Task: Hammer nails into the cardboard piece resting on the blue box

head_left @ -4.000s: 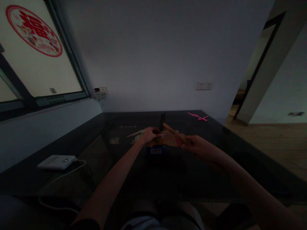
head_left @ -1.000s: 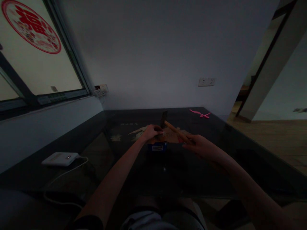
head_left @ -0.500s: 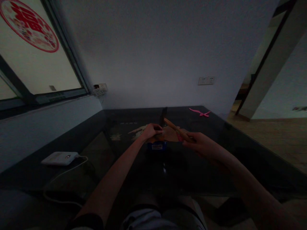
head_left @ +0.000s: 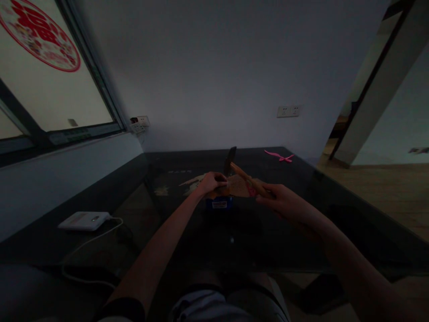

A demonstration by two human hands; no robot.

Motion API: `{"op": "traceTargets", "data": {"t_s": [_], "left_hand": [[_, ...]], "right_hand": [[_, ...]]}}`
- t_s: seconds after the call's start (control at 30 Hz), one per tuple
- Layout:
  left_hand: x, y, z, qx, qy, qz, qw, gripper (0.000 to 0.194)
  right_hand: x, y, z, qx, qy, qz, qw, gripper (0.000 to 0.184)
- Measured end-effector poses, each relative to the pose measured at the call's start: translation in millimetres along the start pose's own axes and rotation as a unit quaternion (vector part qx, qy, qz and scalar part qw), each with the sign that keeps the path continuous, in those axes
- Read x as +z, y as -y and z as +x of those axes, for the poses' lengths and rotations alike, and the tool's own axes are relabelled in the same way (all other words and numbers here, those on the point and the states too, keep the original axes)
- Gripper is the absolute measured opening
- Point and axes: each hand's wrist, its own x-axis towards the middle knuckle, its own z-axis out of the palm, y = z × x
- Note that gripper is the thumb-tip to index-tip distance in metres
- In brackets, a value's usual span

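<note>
My right hand (head_left: 273, 197) is wrapped round the wooden handle of a hammer (head_left: 247, 175). The hammer's dark head stands just beyond my left fingertips, its upper end tilted to the right. My left hand (head_left: 211, 182) is closed, thumb and finger pressed together at the edge of a flat tan piece (head_left: 238, 185) with a pink patch at its right end. Whatever is between those fingertips is too small and dark to make out. Under the tan piece sits a blue box (head_left: 219, 203) with a pale label, partly covered by it.
The dark glossy table (head_left: 187, 241) stands against a wall. A white power bank (head_left: 83, 221) with a white cable (head_left: 90, 241) lies at the left. A pink ribbon-like item (head_left: 279, 156) lies at the far right. Wall sockets (head_left: 288, 111) are above the table.
The hammer head has risen slightly and tilted more to the right. My left hand has stayed nearly in place at the tan piece.
</note>
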Motion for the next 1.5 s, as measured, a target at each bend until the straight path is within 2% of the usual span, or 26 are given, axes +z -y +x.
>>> {"op": "traceTargets", "data": {"t_s": [0.23,0.47,0.67,0.9,1.13,1.33,1.5], "left_hand": [[-0.6,3.2,0.2,-0.009,0.007,0.007,1.000,0.031],[-0.7,-1.5,-1.9,0.000,0.002,-0.008,1.000,0.024],[-0.2,-1.5,-2.3,-0.021,0.002,-0.012,1.000,0.031],[-1.6,-1.7,-2.0,0.004,0.001,-0.004,1.000,0.021],[0.4,0.8,-0.9,-0.023,0.007,-0.013,1.000,0.032],[-0.5,2.5,-0.4,-0.006,0.004,-0.003,1.000,0.024],[-1.3,2.4,-0.8,-0.020,0.005,-0.016,1.000,0.026]], "right_hand": [[12.4,-12.9,1.8,0.047,0.013,0.015,0.999,0.024],[7.7,-9.9,-0.7,-0.014,-0.022,0.018,1.000,0.027],[14.7,-16.9,3.1,0.035,0.005,0.006,0.999,0.024],[10.6,-8.2,0.5,0.003,-0.021,0.027,0.999,0.030],[17.0,-13.0,3.2,0.025,-0.008,-0.004,1.000,0.020],[10.5,-9.6,1.0,0.003,-0.018,0.012,1.000,0.033],[10.2,-6.2,0.9,0.002,-0.009,0.008,1.000,0.030]]}}
